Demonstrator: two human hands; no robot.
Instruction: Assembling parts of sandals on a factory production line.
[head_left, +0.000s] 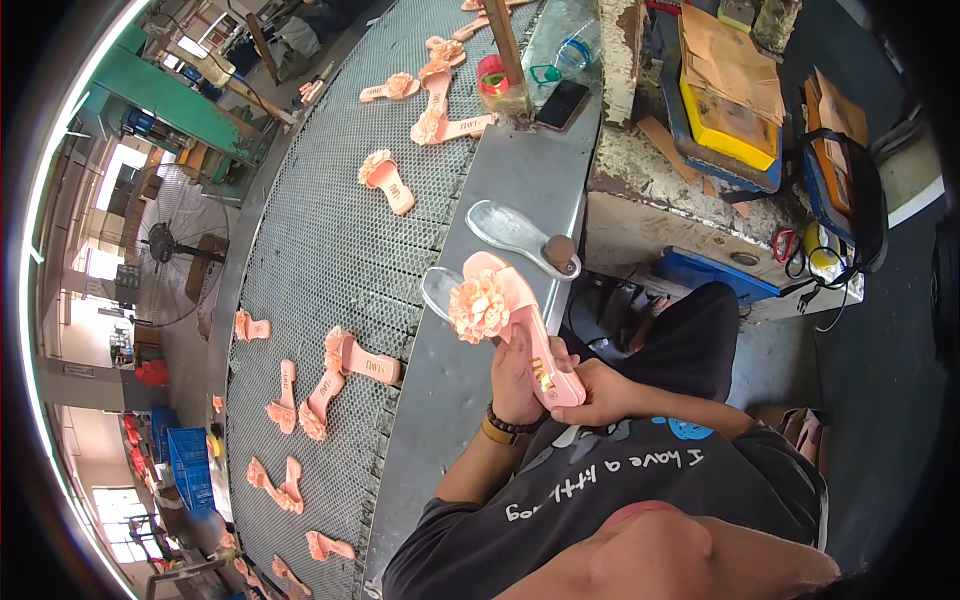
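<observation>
A pink slide sandal [515,310] with a large ruffled flower on its strap is held up at a tilt over the grey metal ledge, flower end pointing away. My left hand [516,380] wraps around its middle from the left side, with a beaded bracelet and a tan band at the wrist. At the heel end, my right hand [598,392] grips the sole, thumb on the edge. Just beyond lies a greyish sole-shaped plate [510,235] with a round brown piece at its heel. A second sole-shaped plate [437,290] is partly hidden behind the sandal.
On my left runs a mesh conveyor belt [310,220] carrying several similar sandals [388,180]. The ledge [430,400] holds a phone [562,105] and a red cup [493,80] farther off. A worn bench [690,215] with a yellow box [735,130] stands at right.
</observation>
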